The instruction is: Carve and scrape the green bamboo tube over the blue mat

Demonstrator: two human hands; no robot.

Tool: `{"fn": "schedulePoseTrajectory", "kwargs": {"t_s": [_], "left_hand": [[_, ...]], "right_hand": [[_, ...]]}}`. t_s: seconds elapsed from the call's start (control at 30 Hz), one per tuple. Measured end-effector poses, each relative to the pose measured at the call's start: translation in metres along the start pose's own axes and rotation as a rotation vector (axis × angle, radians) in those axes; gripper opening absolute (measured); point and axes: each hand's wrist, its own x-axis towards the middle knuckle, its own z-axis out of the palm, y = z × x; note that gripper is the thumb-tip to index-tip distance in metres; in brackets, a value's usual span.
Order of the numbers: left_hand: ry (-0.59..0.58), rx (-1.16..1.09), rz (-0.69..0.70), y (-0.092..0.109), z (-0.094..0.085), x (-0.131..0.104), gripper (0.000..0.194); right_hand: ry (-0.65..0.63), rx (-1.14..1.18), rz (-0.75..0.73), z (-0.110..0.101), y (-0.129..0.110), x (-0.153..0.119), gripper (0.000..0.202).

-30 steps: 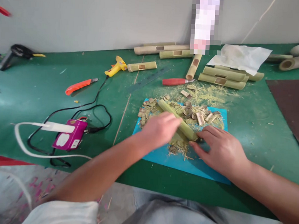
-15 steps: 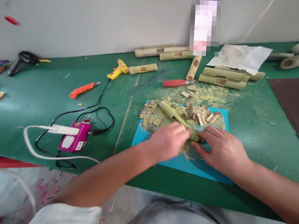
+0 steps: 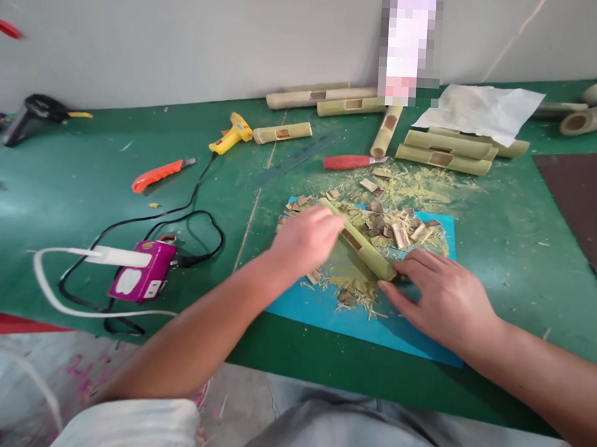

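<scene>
A green bamboo tube (image 3: pixel 371 254) with a rectangular opening cut in its side lies slantwise over a blue sheet (image 3: pixel 397 335). My right hand (image 3: pixel 442 288) grips its near end between thumb and fingers. Up at the tube's far part, my left hand (image 3: pixel 308 237) is closed with fingertips against it; whatever it may pinch is hidden. Bamboo chips (image 3: pixel 401 234) and fine shavings are strewn around the tube. Beyond the sheet lies a red-handled knife (image 3: pixel 346 162).
Cut bamboo tubes (image 3: pixel 442 159) lie along the back, some beneath white paper (image 3: pixel 477 113). On the left are an orange utility knife (image 3: pixel 158 175), a yellow glue gun (image 3: pixel 230 134), a black heat gun (image 3: pixel 36 116) and a purple power adapter (image 3: pixel 143 272) with trailing cords.
My left hand has slid up and left along the bamboo tube, away from my right hand, uncovering the side opening. My right hand keeps its grip on the near end.
</scene>
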Motion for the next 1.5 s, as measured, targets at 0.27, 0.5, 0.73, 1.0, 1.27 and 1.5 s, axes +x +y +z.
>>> {"fn": "schedulePoseTrajectory", "kwargs": {"t_s": [0.27, 0.5, 0.73, 1.0, 1.27, 1.5], "left_hand": [[-0.051, -0.095, 0.025, 0.006, -0.001, -0.001, 0.024], [-0.03, -0.134, -0.046, -0.007, 0.002, 0.0, 0.024], [0.045, -0.088, -0.231, -0.028, -0.002, 0.001, 0.02], [0.066, -0.122, -0.203, -0.027, -0.002, 0.002, 0.019], [0.03, -0.17, -0.157, -0.022, 0.002, 0.0, 0.02], [0.068, -0.057, -0.168, -0.029, 0.0, 0.0, 0.022]], "right_hand": [[-0.012, -0.021, 0.0, 0.002, 0.001, 0.0, 0.028], [0.025, -0.045, -0.006, 0.002, -0.002, 0.001, 0.026], [0.04, -0.065, -0.007, 0.002, -0.002, 0.001, 0.024], [0.042, -0.091, -0.025, -0.004, -0.003, 0.002, 0.025], [0.06, -0.114, -0.038, 0.0, -0.001, 0.001, 0.022], [0.062, -0.102, 0.011, 0.001, 0.001, 0.002, 0.021]]}}
